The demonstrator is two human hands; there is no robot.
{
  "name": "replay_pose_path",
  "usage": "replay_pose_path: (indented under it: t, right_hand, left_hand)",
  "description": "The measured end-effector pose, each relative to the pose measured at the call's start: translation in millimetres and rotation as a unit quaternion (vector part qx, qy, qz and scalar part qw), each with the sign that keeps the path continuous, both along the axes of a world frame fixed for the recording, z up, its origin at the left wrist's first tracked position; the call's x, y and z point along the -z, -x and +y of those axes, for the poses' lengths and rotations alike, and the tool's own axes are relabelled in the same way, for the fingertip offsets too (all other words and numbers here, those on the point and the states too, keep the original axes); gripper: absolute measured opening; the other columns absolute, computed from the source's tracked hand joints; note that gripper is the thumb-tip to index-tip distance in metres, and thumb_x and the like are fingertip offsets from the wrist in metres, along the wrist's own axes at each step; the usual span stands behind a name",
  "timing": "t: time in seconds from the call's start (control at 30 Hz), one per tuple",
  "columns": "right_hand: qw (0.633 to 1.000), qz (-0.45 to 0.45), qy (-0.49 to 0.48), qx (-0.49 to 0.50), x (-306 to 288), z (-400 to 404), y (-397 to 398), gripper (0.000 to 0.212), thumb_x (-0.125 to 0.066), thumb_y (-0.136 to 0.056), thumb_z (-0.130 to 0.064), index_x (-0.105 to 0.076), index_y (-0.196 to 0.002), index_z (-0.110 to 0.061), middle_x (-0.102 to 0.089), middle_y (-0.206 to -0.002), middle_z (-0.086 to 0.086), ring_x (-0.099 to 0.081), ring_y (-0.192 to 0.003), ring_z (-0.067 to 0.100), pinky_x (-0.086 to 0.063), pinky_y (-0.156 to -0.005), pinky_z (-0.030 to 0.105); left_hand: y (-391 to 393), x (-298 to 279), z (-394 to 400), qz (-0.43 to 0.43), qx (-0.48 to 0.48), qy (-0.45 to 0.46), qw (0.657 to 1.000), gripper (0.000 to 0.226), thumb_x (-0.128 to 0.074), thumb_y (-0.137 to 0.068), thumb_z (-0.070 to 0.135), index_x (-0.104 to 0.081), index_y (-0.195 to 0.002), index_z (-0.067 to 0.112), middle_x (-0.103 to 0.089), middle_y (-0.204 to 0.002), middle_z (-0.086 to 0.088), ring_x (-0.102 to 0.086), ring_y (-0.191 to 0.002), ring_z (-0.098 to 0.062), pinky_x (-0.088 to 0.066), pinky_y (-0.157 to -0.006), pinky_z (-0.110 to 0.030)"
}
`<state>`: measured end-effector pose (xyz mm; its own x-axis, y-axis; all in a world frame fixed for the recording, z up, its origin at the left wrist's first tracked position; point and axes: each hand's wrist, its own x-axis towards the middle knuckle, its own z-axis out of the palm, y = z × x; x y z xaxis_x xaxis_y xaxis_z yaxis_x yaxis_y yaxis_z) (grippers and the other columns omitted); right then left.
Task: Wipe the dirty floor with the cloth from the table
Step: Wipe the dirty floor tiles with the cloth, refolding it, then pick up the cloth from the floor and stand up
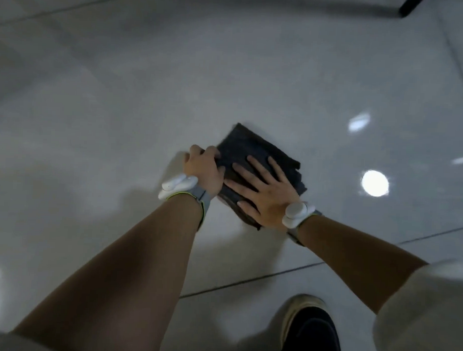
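Surface: glossy pale tiled floor (122,106), crossed by thin dark grout lines, dotted with bright light reflections.
On it, centre: folded dark cloth (255,147), lying flat.
On it, near edge: dark shoe with pale sole (311,333).
On it, far right corner: slim black leg (409,5), possibly of furniture.
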<state>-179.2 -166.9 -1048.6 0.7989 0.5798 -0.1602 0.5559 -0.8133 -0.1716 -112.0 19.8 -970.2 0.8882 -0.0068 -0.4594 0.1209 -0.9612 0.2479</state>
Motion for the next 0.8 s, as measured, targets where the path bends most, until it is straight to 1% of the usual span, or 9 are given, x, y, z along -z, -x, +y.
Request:
replay_pose_path:
  t: [0.13, 0.2, 0.3, 0.4, 0.47, 0.53, 0.57, 0.67, 0.8]
  right_hand:
    - [0.973, 0.029, 0.002, 0.230, -2, 14, 60, 0.064, -0.037, -0.105, -0.053, -0.021, -0.165, -0.036, -0.017, -0.175, 0.001, -0.012, -0.161, 0.038, -0.008, -0.126, 0.067]
    - [0.962, 0.039, -0.007, 0.270, -3, 25, 73, 0.065, -0.039, -0.104, -0.052, -0.023, -0.165, -0.034, -0.017, -0.175, 0.002, -0.013, -0.160, 0.039, -0.009, -0.126, 0.067]
    - [0.961, 0.023, -0.027, 0.275, -7, 24, 70, 0.058, -0.041, -0.104, -0.050, -0.035, -0.160, -0.034, -0.029, -0.171, 0.001, -0.022, -0.158, 0.036, -0.016, -0.124, 0.064]
    - [0.945, -0.030, -0.072, 0.316, -17, 10, 47, 0.049, -0.045, -0.099, -0.040, -0.056, -0.143, -0.021, -0.062, -0.141, 0.007, -0.054, -0.131, 0.039, -0.039, -0.106, 0.058]
    - [0.940, -0.014, -0.070, 0.334, -29, -1, 20, 0.058, -0.049, -0.094, -0.031, -0.045, -0.151, -0.023, -0.061, -0.123, 0.013, -0.057, -0.113, 0.039, -0.044, -0.093, 0.053]
    - [0.947, 0.074, -0.034, 0.309, -47, -8, -6, 0.074, -0.052, -0.093, -0.024, -0.023, -0.161, -0.037, -0.053, -0.125, 0.013, -0.050, -0.111, 0.037, -0.041, -0.091, 0.049]
    - [0.950, 0.119, -0.011, 0.290, -55, -11, -19, 0.073, -0.053, -0.094, -0.025, -0.024, -0.160, -0.039, -0.052, -0.128, 0.013, -0.050, -0.114, 0.036, -0.040, -0.092, 0.048]
    - [0.943, 0.213, 0.017, 0.254, -87, -26, -50, 0.038, -0.058, -0.096, -0.034, -0.054, -0.133, -0.028, -0.061, -0.122, 0.009, -0.060, -0.111, 0.038, -0.044, -0.087, 0.042]
    - [0.939, 0.209, 0.023, 0.271, -139, -37, -62, 0.020, -0.058, -0.099, -0.040, -0.055, -0.111, -0.024, -0.063, -0.095, 0.006, -0.063, -0.084, 0.035, -0.042, -0.064, 0.035]
  left_hand:
    - [4, 5, -46, 0.025, 0.054, -0.011, 0.998, 0.046, -0.060, -0.091, 0.036, -0.045, -0.129, 0.013, -0.047, -0.128, -0.014, -0.050, -0.114, -0.037, -0.043, -0.089, -0.041]
    - [4, 8, -55, 0.055, 0.081, -0.042, 0.994, 0.043, -0.059, -0.092, 0.036, -0.047, -0.126, 0.012, -0.055, -0.124, -0.014, -0.051, -0.114, -0.037, -0.042, -0.086, -0.041]
    - [4, 8, -51, 0.089, 0.115, -0.028, 0.989, 0.036, -0.059, -0.092, 0.034, -0.055, -0.122, 0.014, -0.058, -0.118, -0.013, -0.057, -0.105, -0.037, -0.044, -0.076, -0.040]
    - [10, 2, -43, 0.091, 0.085, 0.060, 0.990, 0.030, -0.057, -0.088, 0.012, -0.056, -0.117, 0.017, -0.057, -0.112, -0.013, -0.060, -0.096, -0.038, -0.039, -0.069, -0.036]
    - [15, -5, -42, 0.092, 0.061, 0.105, 0.988, 0.032, -0.051, -0.085, 0.003, -0.055, -0.113, 0.017, -0.062, -0.107, -0.013, -0.061, -0.096, -0.038, -0.039, -0.069, -0.033]
    - [18, -13, -41, 0.100, 0.057, 0.136, 0.984, 0.029, -0.048, -0.084, 0.000, -0.055, -0.106, 0.017, -0.065, -0.098, -0.012, -0.063, -0.093, -0.038, -0.042, -0.068, -0.033]
    - [18, -18, -40, 0.106, 0.060, 0.146, 0.982, 0.027, -0.047, -0.083, 0.000, -0.054, -0.102, 0.017, -0.064, -0.095, -0.011, -0.062, -0.092, -0.038, -0.044, -0.068, -0.035]
    - [12, -35, -41, 0.108, 0.072, 0.152, 0.980, 0.024, -0.049, -0.080, 0.002, -0.051, -0.091, 0.023, -0.060, -0.086, -0.007, -0.061, -0.089, -0.038, -0.043, -0.071, -0.037]
    - [0, -69, -32, 0.081, 0.059, 0.121, 0.988, 0.027, -0.049, -0.079, 0.000, -0.050, -0.085, 0.026, -0.060, -0.085, -0.003, -0.059, -0.088, -0.035, -0.040, -0.079, -0.038]
